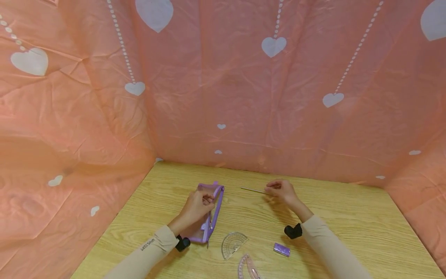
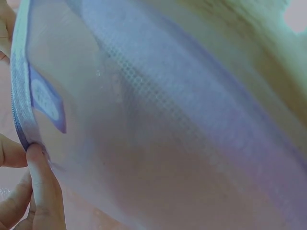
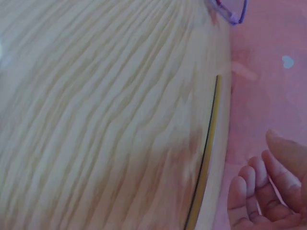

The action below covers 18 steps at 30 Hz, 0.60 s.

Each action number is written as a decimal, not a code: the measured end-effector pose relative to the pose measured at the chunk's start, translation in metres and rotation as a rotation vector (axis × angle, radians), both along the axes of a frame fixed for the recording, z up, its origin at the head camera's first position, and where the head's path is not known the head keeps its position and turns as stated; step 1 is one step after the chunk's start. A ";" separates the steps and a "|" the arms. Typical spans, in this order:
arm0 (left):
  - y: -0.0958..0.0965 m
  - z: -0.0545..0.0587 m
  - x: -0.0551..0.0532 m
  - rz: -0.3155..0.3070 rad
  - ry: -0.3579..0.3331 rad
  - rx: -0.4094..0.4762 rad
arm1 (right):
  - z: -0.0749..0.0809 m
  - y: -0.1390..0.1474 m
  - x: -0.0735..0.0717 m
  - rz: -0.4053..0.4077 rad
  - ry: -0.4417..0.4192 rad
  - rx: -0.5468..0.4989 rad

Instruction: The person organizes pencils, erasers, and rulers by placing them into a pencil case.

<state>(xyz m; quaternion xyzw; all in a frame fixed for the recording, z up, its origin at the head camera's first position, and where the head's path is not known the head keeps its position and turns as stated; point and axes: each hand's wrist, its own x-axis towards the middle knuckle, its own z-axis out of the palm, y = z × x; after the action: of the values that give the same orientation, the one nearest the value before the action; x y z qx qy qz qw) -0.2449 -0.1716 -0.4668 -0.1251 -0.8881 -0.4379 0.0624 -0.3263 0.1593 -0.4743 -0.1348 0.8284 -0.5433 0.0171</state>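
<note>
A see-through mesh pencil case with purple edging lies at the left of the table, its zip side facing right. My left hand is over it, and in the left wrist view the thumb and fingers pinch the zip edge of the pencil case. A thin pencil lies at centre right, striped yellow and dark where the pencil shows in the right wrist view. My right hand hovers by its right end, fingers loosely bent; the right wrist view shows the hand apart from the pencil.
Nearer the front of the wood-grain table lie a clear half-round protractor, a pinkish clear measuring piece cut by the frame edge, and a purple wrapped block. A pink sheet with white hearts walls the back and sides.
</note>
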 end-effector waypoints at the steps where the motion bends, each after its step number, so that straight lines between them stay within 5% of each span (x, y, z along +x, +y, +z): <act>1: 0.000 0.000 0.000 0.001 -0.001 -0.001 | -0.001 0.002 0.000 0.000 0.001 0.001; 18: -0.002 -0.002 -0.002 -0.011 0.009 0.012 | -0.008 0.022 -0.008 -0.030 0.086 0.130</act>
<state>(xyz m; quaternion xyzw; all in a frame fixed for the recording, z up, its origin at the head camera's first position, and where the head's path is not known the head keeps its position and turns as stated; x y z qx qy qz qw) -0.2466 -0.1733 -0.4686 -0.1317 -0.8844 -0.4430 0.0650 -0.3342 0.1816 -0.4822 -0.1440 0.8638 -0.4824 -0.0181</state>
